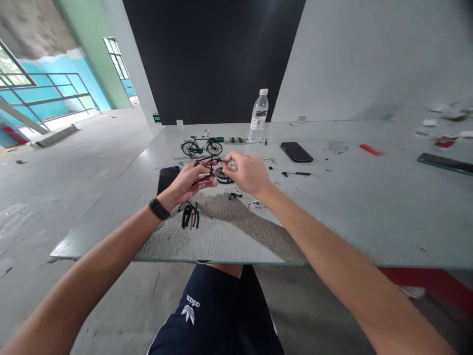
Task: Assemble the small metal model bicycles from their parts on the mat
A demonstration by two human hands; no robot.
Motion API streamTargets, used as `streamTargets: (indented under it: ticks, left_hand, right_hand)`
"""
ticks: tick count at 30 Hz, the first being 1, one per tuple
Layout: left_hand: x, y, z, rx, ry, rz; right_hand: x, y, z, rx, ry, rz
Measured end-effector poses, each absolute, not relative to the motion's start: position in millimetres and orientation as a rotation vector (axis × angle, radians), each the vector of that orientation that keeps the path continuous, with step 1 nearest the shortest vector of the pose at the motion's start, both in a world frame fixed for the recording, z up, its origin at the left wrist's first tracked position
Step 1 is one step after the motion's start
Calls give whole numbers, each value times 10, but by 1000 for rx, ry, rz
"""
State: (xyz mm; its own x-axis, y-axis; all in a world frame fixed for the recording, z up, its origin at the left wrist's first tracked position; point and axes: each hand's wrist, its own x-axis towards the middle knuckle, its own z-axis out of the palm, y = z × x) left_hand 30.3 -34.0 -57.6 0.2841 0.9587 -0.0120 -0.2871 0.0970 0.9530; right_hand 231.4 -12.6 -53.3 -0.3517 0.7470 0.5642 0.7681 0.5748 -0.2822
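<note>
My left hand (190,180) holds a small black model bicycle frame (207,167) above a grey mat (221,231), fingers closed around it. My right hand (247,172) pinches the frame's front end, fingers closed. A small black wheel (222,174) lies on the mat just behind the hands. A finished green model bicycle (201,146) stands farther back. Loose black parts (190,216) lie on the mat near my left wrist, and a small black piece (235,195) lies below my right hand.
A water bottle (258,116) stands at the back of the table. A black phone (296,152) lies to the right, another dark phone (168,178) to the left. A black screwdriver (296,173), a red tool (370,149) and a dark tablet (445,163) lie farther right.
</note>
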Motion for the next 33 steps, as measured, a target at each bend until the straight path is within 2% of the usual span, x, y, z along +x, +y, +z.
streamTargets:
  ticks: [3,6,13,17,24,33]
  left_hand:
    - [317,-347,-588,1134,810,1139]
    - [315,-339,-587,1169,828,1157]
    - [261,-317,-596,1208,766,1151]
    - [275,-328,-612,1150,749,1146]
    - [330,-329,-592,1089,829,1169]
    - [352,-350,-560,1157,906,1103]
  right_hand:
    - [2290,-131,-604,-1176,-2222,-213]
    - [2269,-149,-615,-1131,-2234,-174]
    - [2351,-76,-481,-911,-2169,640]
    - [2390,-22,-487,-862,-2101,824]
    - [2348,-58,-541,-914,-2184,298]
    - [2327,-83,-588,-999,-2318,4]
